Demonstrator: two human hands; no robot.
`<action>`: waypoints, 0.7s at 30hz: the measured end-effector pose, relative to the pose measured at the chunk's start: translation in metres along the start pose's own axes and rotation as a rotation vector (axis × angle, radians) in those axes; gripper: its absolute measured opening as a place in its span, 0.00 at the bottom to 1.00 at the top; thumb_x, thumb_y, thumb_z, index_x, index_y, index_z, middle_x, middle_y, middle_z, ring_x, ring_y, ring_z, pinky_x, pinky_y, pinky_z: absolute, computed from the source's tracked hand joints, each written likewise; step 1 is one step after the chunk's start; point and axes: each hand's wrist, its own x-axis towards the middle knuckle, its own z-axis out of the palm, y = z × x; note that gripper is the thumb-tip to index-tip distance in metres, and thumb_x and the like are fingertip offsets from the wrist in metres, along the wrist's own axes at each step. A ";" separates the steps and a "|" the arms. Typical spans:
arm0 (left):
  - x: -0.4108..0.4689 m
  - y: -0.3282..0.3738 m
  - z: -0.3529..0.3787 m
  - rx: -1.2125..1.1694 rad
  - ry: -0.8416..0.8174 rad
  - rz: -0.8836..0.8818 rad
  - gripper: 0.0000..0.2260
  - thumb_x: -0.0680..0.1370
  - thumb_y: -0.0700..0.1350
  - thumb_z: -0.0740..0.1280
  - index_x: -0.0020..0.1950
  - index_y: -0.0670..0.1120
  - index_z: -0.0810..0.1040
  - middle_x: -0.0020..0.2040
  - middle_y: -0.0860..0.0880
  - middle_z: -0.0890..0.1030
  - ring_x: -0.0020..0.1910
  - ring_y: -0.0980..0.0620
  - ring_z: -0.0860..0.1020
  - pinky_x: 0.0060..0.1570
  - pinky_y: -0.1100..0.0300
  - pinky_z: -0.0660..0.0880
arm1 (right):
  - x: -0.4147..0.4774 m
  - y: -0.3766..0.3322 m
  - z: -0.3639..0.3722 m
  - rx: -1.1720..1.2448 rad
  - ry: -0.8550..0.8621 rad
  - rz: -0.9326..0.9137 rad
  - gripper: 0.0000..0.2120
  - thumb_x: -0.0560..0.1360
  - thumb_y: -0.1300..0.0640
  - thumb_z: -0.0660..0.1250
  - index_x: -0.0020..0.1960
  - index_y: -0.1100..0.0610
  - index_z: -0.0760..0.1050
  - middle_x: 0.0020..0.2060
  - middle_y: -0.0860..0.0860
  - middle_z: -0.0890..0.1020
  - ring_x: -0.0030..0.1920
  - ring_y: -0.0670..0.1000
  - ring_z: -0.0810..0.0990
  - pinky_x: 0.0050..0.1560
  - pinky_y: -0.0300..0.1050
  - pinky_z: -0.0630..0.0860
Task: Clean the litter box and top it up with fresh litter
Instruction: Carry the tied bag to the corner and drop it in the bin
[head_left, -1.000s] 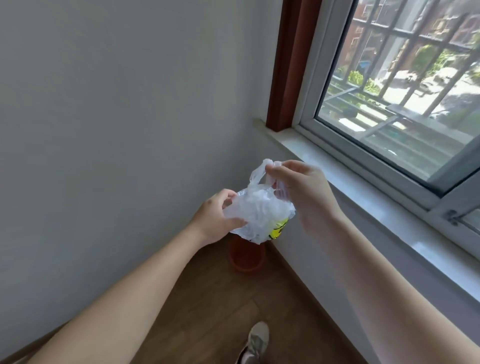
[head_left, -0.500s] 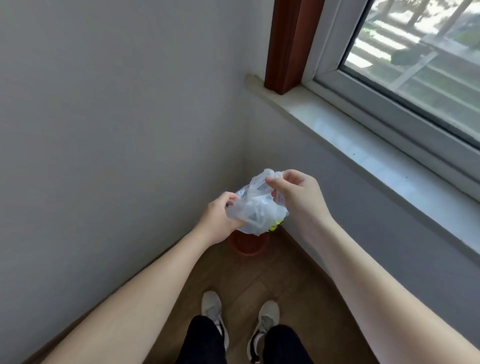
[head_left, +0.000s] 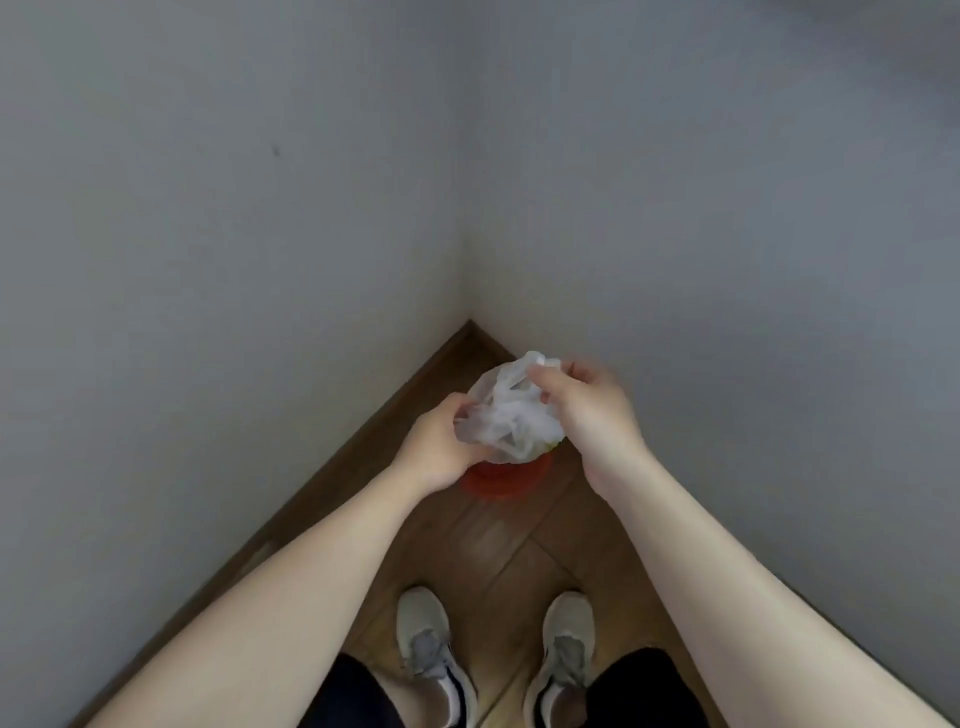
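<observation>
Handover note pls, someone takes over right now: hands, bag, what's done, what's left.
Left hand: grips the lower left of the crumpled plastic bag.
Right hand: pinches the bag's top.
The bag is in the air, above a red round container on the wood floor in the wall corner.
Done: bag bunched up; its contents cannot be made out.
Left: probably drop it into the container. Litter box and fresh litter are not in view, so top-up is unconfirmed.

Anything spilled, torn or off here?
Nothing stands out. The left hand and right hand both grip a crumpled plastic bag above a red container in the corner. No spill shows on the wooden floor, though the frame is blurred.
</observation>
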 end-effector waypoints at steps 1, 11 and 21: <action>0.012 -0.013 0.009 -0.007 -0.005 -0.008 0.26 0.69 0.60 0.75 0.62 0.54 0.72 0.51 0.60 0.79 0.47 0.61 0.78 0.41 0.65 0.75 | 0.015 0.014 0.004 -0.005 0.008 0.007 0.06 0.75 0.53 0.70 0.42 0.54 0.77 0.44 0.53 0.84 0.46 0.52 0.84 0.41 0.42 0.76; 0.096 -0.130 0.068 -0.003 -0.053 -0.049 0.27 0.70 0.63 0.73 0.64 0.54 0.73 0.54 0.59 0.80 0.51 0.58 0.79 0.45 0.65 0.77 | 0.120 0.133 0.034 -0.035 -0.001 0.090 0.13 0.76 0.53 0.69 0.33 0.54 0.73 0.36 0.50 0.80 0.40 0.46 0.79 0.38 0.38 0.71; 0.117 -0.147 0.074 0.018 -0.081 -0.025 0.22 0.67 0.60 0.76 0.58 0.62 0.74 0.53 0.63 0.79 0.53 0.63 0.78 0.56 0.58 0.77 | 0.157 0.169 0.046 -0.219 -0.087 0.095 0.07 0.76 0.51 0.68 0.48 0.54 0.79 0.41 0.47 0.81 0.45 0.48 0.79 0.39 0.39 0.71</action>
